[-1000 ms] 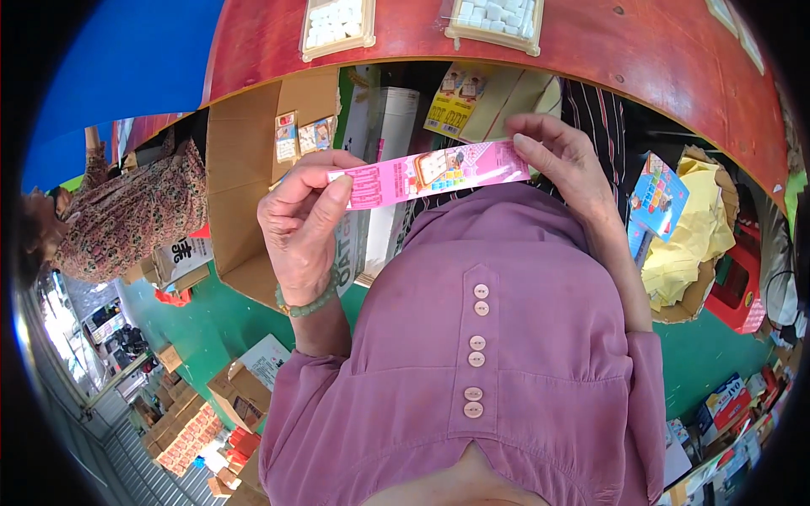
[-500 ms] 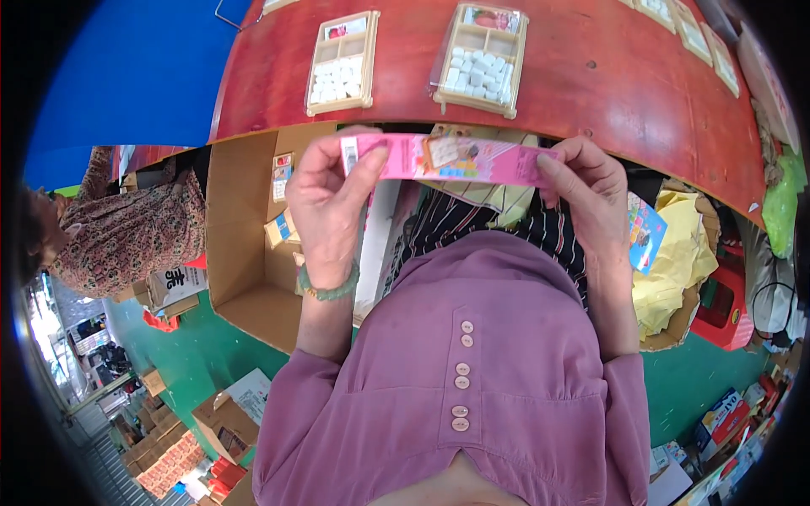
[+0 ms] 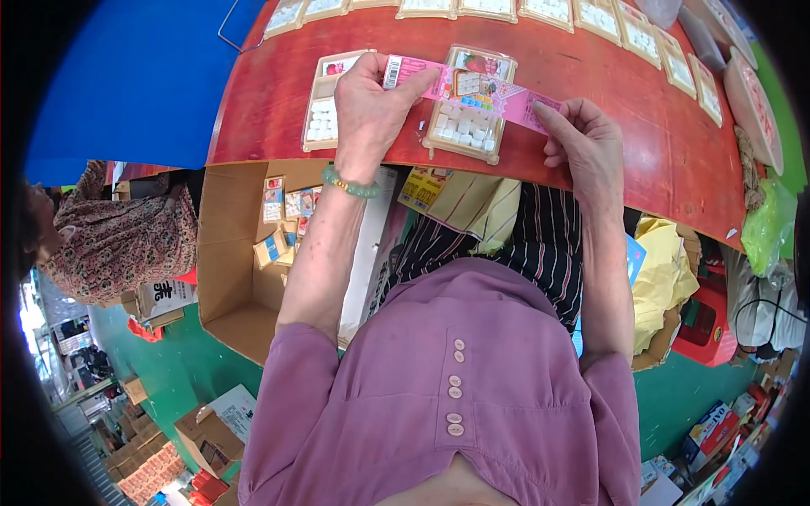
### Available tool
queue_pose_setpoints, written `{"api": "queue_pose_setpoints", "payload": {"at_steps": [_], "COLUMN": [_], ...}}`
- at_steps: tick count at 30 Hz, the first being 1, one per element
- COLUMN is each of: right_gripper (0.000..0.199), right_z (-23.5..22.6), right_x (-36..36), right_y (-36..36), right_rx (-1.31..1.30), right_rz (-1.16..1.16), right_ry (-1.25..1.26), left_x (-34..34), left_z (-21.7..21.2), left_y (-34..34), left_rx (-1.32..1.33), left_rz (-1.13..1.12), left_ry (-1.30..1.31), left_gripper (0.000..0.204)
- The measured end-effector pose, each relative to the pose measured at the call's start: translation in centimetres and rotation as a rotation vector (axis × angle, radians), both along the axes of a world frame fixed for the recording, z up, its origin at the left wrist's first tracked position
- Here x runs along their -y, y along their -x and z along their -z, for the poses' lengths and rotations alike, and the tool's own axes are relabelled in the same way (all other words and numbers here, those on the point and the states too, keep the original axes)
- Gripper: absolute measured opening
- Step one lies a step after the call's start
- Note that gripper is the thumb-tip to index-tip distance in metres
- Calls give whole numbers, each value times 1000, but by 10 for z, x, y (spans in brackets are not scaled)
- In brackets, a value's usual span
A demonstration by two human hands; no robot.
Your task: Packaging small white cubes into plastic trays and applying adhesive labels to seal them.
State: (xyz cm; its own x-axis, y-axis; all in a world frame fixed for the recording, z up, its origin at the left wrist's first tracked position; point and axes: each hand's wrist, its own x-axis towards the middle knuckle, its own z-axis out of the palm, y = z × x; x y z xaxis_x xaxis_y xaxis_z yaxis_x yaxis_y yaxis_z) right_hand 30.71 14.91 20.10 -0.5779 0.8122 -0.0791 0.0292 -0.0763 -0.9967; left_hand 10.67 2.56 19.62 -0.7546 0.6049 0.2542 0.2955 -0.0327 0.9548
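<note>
Between my two hands a pink printed paper sleeve (image 3: 512, 102) is stretched out flat, slanting down to the right. My left hand (image 3: 371, 108) pinches its barcode end, and my right hand (image 3: 582, 135) pinches the other end between thumb and fingers. Just behind the strip lies a tan tray (image 3: 462, 131) filled with small white pieces, with a picture card in its top compartment. The strip covers the middle of this tray. Next to my left hand is a second tray (image 3: 321, 121) of the same kind, partly hidden by that hand.
More filled trays (image 3: 548, 12) line the far edge of the red table (image 3: 582, 72). A cardboard box (image 3: 232, 253) holding several finished packs stands below at left. Yellow paper (image 3: 666, 266) fills another box at right. A co-worker in a patterned top (image 3: 126, 240) sits at the left.
Both hands have moved up and forward with the pink sleeve, from above my lap to over the tray. The strip has tilted, its right end lower.
</note>
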Motion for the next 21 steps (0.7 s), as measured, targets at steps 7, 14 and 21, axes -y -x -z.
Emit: {"api": "queue_pose_setpoints", "payload": {"at_steps": [7, 14, 21], "right_gripper": [19, 17, 15], "right_z": [2, 7, 13], "right_x": [-20, -30, -32], "right_y": [12, 17, 20], "right_rx": [75, -23, -75], "right_rz": [-50, -60, -53], "right_ry": [-43, 30, 71], "left_x": [-10, -17, -19], "left_z": [2, 1, 4], "left_y": [8, 11, 12], "left_rx": [16, 99, 113], "left_rz": [19, 36, 54], "left_ry": [77, 62, 45], "left_gripper": [24, 21, 19]}}
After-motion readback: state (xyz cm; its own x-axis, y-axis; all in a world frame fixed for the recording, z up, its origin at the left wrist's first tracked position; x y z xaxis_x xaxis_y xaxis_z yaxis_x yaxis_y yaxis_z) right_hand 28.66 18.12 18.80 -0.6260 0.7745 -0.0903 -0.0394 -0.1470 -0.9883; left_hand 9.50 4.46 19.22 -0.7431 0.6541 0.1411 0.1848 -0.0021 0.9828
